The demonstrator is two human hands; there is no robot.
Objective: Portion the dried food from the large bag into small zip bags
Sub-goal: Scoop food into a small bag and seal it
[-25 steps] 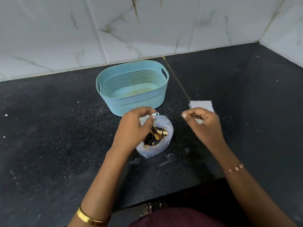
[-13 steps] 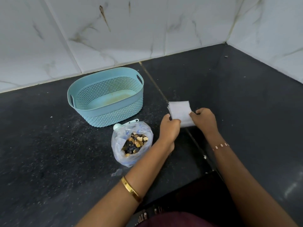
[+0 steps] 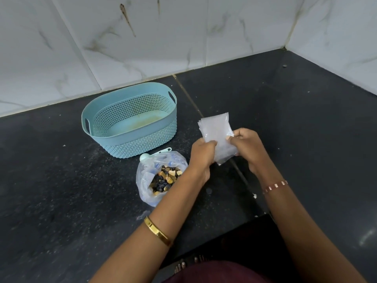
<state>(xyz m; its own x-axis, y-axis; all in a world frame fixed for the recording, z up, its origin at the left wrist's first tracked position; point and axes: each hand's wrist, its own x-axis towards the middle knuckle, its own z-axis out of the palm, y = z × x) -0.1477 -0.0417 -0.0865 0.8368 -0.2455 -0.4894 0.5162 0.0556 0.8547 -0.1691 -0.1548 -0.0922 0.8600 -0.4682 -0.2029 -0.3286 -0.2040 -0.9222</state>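
Having lifted the zip bags [image 3: 217, 135] off the surface, I'm pinching them in both hands' fingers [image 3: 212, 142], separating one for filling.

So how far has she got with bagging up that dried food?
Barely begun. Done: the large bag stands open, a scoop beside it. In hand: the left hand and right hand hold a stack of empty zip bags. Left: all filling; the basket holds nothing.

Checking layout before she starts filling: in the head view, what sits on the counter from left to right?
Blue basket → large bag of dried food, a small scoop at its far edge → left hand → stack of small zip bags, held off the counter → right hand.
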